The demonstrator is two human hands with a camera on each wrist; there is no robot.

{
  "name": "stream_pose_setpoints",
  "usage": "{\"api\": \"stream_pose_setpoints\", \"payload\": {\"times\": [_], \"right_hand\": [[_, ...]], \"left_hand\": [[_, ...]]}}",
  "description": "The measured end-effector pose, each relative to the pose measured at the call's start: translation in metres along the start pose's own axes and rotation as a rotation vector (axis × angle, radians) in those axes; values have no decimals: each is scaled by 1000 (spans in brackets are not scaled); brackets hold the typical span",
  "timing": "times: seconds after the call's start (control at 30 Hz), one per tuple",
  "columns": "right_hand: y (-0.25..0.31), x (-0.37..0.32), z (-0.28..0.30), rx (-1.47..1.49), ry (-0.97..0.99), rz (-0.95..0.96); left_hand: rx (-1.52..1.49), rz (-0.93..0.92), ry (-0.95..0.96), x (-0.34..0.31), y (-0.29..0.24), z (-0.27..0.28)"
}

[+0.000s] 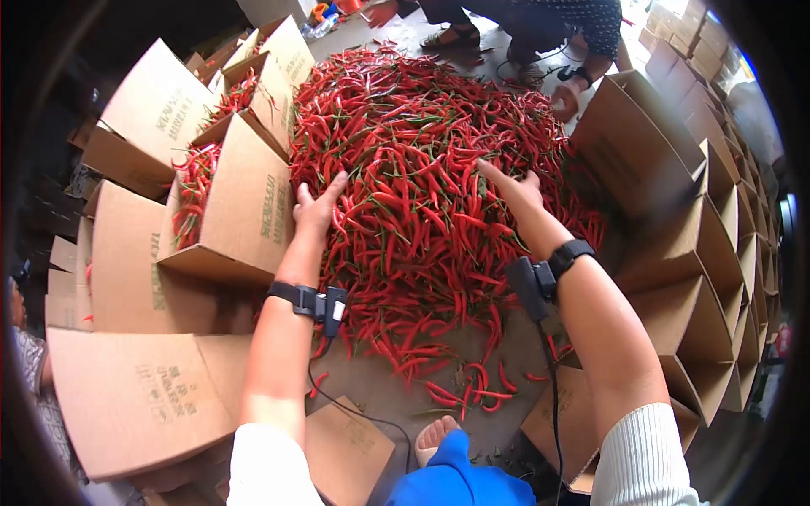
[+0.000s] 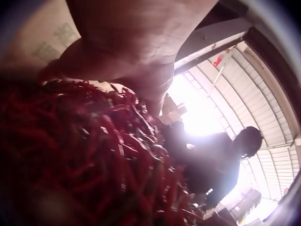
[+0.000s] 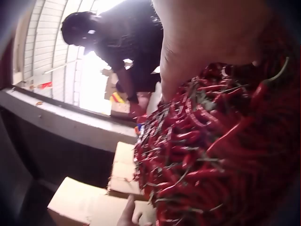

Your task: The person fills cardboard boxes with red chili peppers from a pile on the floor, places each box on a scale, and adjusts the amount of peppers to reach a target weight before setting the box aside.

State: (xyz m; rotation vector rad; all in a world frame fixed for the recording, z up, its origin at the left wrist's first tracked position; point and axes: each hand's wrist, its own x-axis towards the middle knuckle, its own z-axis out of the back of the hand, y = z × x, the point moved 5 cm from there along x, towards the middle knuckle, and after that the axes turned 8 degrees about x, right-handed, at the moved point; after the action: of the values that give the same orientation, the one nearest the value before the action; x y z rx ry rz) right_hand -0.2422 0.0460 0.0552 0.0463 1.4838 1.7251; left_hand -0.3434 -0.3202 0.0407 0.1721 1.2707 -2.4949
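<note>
Large heap of red chillies (image 1: 413,198) on a grey floor (image 1: 350,375)

A person's left hand (image 1: 315,209) is at the heap's left side, its grip spread wide, thumb apart from fingers. The right hand (image 1: 521,198) is at the right side, its grip also spread. Neither visibly has hold of a chilli. Cardboard boxes (image 1: 240,198) flank the heap, some on the left holding chillies. Beyond, another person (image 1: 586,21) leans over.

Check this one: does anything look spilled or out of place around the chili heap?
Yes, mildly. Several loose chilies lie on the floor between the main heap and the camera wearer's foot. They look like strays, scattered where they could be stepped on.
</note>
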Motion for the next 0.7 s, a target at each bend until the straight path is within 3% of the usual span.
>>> {"api": "stream_pose_setpoints", "payload": {"times": [0.03, 0.1, 0.13, 0.23, 0.3, 0.33, 0.43, 0.47, 0.5, 0.57, 0.67, 0.7], "right_hand": [[-14, 9, 3, 31, 33, 2], [-39, 21, 1, 114, 87, -41], [-48, 25, -3, 167, 108, -82], [-57, 36, -24, 253, 171, -114], [-55, 37, -34, 162, 156, -71], [-56, 31, -38, 263, 225, -56], [-47, -2, -53, 301, 395, 151], [-55, -3, -56, 241, 345, 217], [-51, -16, -54, 97, 253, 232], [-64, -5, -53, 147, 125, 185], [-39, 7, -47, 379, 268, 131], [-42, 20, -40, 290, 153, 140]], "left_hand": [[44, 17, -17, 20, 16, 2], [-226, 101, 149, 36, 48, -10], [-435, 130, 375, 28, 51, -24], [-505, 111, 307, 10, 46, -59], [-579, 78, 565, -15, 19, -62], [-614, 60, 691, -27, 9, -63], [-551, 104, 589, -39, 11, -71], [-556, 76, 676, -52, 1, -69], [-554, 54, 689, -59, -2, -67], [-552, 3, 715, -68, -7, -67], [-557, 107, 733, -52, -3, -66], [-558, 137, 736, -44, 0, -69]]}}
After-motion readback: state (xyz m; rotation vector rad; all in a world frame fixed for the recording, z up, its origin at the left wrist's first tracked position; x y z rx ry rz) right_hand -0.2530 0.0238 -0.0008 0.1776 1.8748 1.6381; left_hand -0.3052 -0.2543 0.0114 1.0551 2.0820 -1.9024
